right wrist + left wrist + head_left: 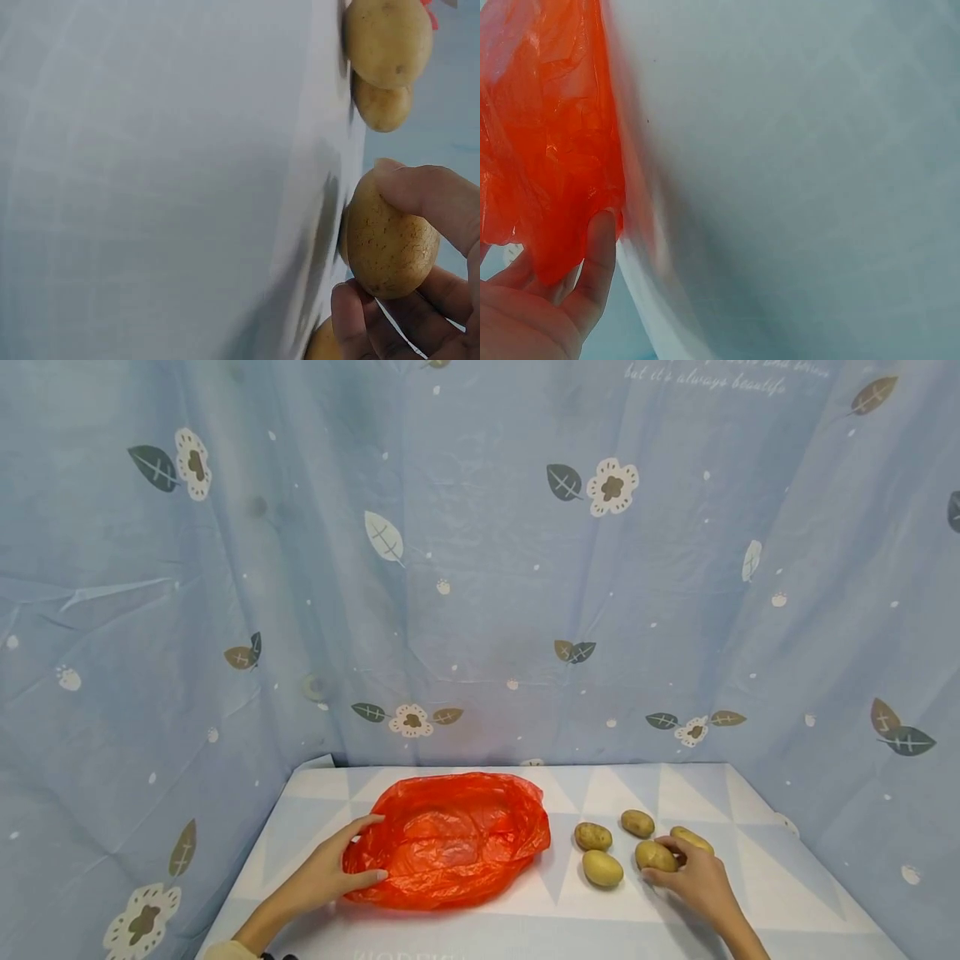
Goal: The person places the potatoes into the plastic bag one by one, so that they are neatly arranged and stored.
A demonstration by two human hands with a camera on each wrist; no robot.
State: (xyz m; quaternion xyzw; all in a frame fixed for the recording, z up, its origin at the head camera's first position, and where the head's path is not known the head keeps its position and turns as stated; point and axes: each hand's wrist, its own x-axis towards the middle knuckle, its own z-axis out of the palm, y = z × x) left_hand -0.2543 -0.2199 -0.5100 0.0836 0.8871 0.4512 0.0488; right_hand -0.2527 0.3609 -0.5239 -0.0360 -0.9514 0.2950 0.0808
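Note:
A red plastic bag (442, 872) lies spread on the table with its opening facing up. My left hand (330, 867) grips the bag's left end, thumb at the front and fingers at the back. In the left wrist view the thumb (600, 255) presses into the red film. To the right, my right hand (699, 878) holds a yellow-brown potato (654, 857) between thumb and fingers. The right wrist view shows that potato (394, 236) close over the table surface, the thumb across its upper end.
Around the held potato lie several others: a speckled potato (592, 837), a smooth potato (602, 869) in front of it, one potato (637, 823) behind, and another potato (692, 838) beside the right hand. A blue patterned curtain (480, 568) encloses the table (780, 885).

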